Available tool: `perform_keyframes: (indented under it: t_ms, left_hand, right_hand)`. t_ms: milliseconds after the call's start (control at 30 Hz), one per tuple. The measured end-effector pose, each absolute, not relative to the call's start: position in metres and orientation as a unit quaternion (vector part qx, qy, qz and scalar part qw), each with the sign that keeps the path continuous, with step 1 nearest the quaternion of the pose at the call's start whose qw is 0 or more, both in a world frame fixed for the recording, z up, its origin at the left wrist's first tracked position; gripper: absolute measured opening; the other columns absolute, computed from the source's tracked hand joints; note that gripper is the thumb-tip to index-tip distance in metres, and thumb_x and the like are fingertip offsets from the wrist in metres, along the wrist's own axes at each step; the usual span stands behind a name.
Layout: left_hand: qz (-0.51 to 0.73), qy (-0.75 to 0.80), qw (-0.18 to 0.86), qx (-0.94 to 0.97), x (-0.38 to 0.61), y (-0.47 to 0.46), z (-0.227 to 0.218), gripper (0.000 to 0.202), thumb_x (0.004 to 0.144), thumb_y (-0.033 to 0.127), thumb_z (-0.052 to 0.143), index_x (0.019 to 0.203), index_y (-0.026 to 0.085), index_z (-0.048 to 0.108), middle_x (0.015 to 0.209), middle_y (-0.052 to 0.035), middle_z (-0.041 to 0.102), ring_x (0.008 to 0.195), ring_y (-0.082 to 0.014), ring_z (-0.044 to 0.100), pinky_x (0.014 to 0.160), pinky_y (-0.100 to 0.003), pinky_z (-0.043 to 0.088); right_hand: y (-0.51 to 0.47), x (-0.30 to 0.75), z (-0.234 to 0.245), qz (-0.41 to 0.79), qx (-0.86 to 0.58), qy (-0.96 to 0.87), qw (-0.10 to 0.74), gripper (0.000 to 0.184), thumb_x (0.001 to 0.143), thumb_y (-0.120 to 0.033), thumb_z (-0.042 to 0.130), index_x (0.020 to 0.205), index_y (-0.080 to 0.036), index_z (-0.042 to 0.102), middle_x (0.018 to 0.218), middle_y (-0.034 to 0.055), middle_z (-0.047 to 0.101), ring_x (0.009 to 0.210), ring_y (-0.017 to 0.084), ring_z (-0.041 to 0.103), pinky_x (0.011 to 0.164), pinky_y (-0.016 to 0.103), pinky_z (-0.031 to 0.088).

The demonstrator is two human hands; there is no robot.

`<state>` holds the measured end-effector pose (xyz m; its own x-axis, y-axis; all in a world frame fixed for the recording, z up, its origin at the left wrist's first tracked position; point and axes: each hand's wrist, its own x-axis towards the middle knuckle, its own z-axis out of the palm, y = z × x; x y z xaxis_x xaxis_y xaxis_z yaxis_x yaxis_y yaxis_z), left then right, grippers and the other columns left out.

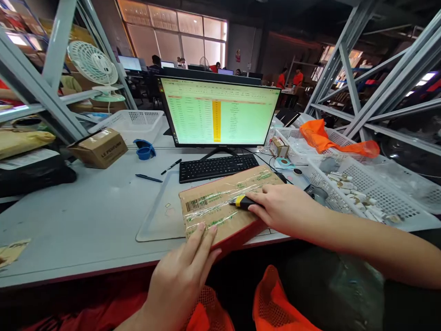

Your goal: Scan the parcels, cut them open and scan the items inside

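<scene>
A flat cardboard box (220, 214) with red sides, clear tape, green print and a barcode lies tilted at the desk's front edge. My right hand (280, 204) is closed around a black and yellow utility knife (243, 201). The knife's tip points left, at the taped top of the box; whether the blade touches the tape I cannot tell. My left hand (184, 259) grips the near left edge of the box, fingertips on its top face and the thumb against the red side.
Behind the box are a keyboard (217, 168) and a lit monitor (220, 112). Two pens (149, 178), a blue round container (145, 151) and a small carton (99, 148) sit left. White baskets (389, 202) with small parts stand right. Metal shelf frames flank the desk; people work farther back.
</scene>
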<state>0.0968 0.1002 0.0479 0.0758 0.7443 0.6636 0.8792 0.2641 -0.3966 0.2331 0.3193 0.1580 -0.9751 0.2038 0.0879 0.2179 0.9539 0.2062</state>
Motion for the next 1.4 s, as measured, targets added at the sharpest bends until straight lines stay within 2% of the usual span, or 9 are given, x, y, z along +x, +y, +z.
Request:
perform_keyframes:
  t_ms: [233,333,467,567,733,967,1100,1200,1400]
  left_hand:
    - [-0.095,-0.647,0.411,-0.635,0.085,0.092,0.039,0.027,0.103,0.016,0.052,0.117,0.014,0.075,0.135,-0.0141,0.069,0.099,-0.0261,0.075,0.067,-0.035,0.054]
    - [-0.095,-0.633,0.4,-0.656,0.081,0.084,0.047,0.031,0.102,0.015,0.049,0.119,0.016,0.075,0.133,-0.0133,0.07,0.085,-0.0236,0.075,0.063,-0.035,0.054]
    - [-0.093,-0.659,0.325,-0.672,0.072,0.103,0.09,0.04,0.107,0.034,0.039,0.113,0.021,0.077,0.111,-0.0086,0.078,0.057,-0.0183,0.066,0.049,-0.034,0.049]
    - [-0.016,-0.717,0.171,-0.676,0.058,0.151,0.134,0.039,0.105,0.043,0.043,0.112,0.025,0.077,0.099,-0.007,0.078,0.071,-0.0225,0.071,0.061,-0.033,0.054]
    - [0.058,-0.729,-0.033,-0.681,0.031,0.24,0.175,0.07,0.091,0.06,0.058,0.148,0.02,0.056,0.142,-0.0137,0.063,0.122,-0.032,0.064,0.099,-0.041,0.053]
    - [0.118,-0.692,-0.066,-0.709,0.017,0.274,0.181,0.084,0.078,0.055,0.068,0.151,0.019,0.051,0.132,-0.0132,0.069,0.112,-0.0324,0.068,0.089,-0.039,0.053]
    - [0.136,-0.697,-0.037,-0.704,0.027,0.275,0.182,0.074,0.071,0.047,0.068,0.137,0.017,0.06,0.12,-0.0147,0.073,0.101,-0.0338,0.07,0.077,-0.039,0.054]
    - [0.156,-0.699,-0.02,-0.698,0.039,0.274,0.183,0.066,0.067,0.043,0.067,0.127,0.016,0.063,0.101,-0.0152,0.075,0.086,-0.0345,0.071,0.063,-0.038,0.051]
    - [0.187,-0.672,0.006,-0.717,0.051,0.27,0.179,0.066,0.078,0.038,0.061,0.139,0.014,0.054,0.085,-0.014,0.073,0.077,-0.0321,0.071,0.059,-0.034,0.046]
  right_hand:
    - [0.446,0.293,0.149,-0.141,-0.451,-0.88,-0.039,0.054,0.107,-0.05,0.037,0.133,-0.019,0.072,0.115,0.0205,0.074,0.096,0.031,0.071,0.08,0.039,0.05]
    - [0.519,0.336,0.124,-0.058,-0.507,-0.856,-0.087,0.043,0.101,-0.043,0.052,0.126,-0.019,0.078,0.116,0.0184,0.076,0.104,0.034,0.071,0.086,0.041,0.052]
    - [0.52,0.355,0.104,0.043,-0.491,-0.864,0.102,0.051,0.102,-0.051,0.046,0.138,-0.024,0.071,0.128,0.0119,0.074,0.118,0.034,0.068,0.095,0.041,0.054]
    - [0.461,0.334,0.118,0.057,-0.36,-0.905,0.22,0.049,0.103,-0.051,0.046,0.142,-0.029,0.067,0.131,0.0072,0.073,0.118,0.03,0.068,0.097,0.04,0.054]
    - [0.376,0.285,0.152,0.005,-0.16,-0.984,0.084,0.042,0.106,-0.044,0.045,0.142,-0.034,0.066,0.12,0.0059,0.076,0.102,0.026,0.072,0.084,0.036,0.054]
    - [0.361,0.255,0.168,-0.07,-0.138,-0.988,0.025,0.038,0.105,-0.044,0.046,0.11,-0.024,0.078,0.097,0.0085,0.078,0.085,0.024,0.072,0.068,0.032,0.048]
    - [0.446,0.291,0.162,-0.145,-0.357,-0.922,-0.03,0.04,0.1,-0.046,0.048,0.099,-0.023,0.082,0.084,0.0127,0.076,0.073,0.026,0.07,0.066,0.036,0.05]
    - [0.519,0.335,0.127,-0.086,-0.497,-0.856,-0.111,0.036,0.094,-0.044,0.058,0.105,-0.021,0.084,0.102,0.016,0.079,0.092,0.033,0.073,0.078,0.041,0.053]
    - [0.503,0.359,0.074,0.089,-0.444,-0.88,0.141,0.051,0.101,-0.052,0.046,0.137,-0.026,0.071,0.13,0.0086,0.074,0.12,0.031,0.068,0.098,0.04,0.052]
